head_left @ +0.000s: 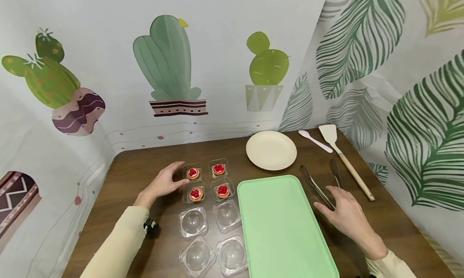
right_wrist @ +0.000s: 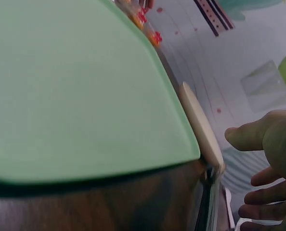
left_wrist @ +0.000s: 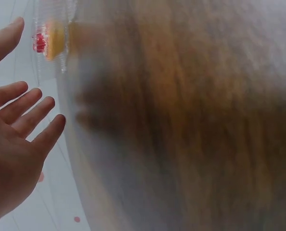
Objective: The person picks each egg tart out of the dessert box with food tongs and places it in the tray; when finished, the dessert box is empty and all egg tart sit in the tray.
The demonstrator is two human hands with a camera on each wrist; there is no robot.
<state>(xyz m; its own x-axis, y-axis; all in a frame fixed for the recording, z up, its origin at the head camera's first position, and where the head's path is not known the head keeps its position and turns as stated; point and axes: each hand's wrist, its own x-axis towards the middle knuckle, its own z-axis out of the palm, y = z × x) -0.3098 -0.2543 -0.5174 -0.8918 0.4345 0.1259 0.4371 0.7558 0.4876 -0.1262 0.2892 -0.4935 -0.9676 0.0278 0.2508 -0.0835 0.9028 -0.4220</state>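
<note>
Head view: the far left tart box sits beside the left hand, whose fingers are extended with the thumb apart, gripping nothing; whether the thumb touches the box, I cannot tell. The right hand, fingers spread and likewise holding nothing, hovers over a dark utensil. Wood of the surface shows left of the boxes and between them and the plate. The tray runs close along the boxes' right side; the spatula lies near the right edge, the spoon near the back.

The near end of the tray is cut off. The right hand hides part of the utensil, and the left wrist view is mostly blurred wood.

Four clear boxes hold one red-topped tart each; nearer stand four clear domed lids.
</note>
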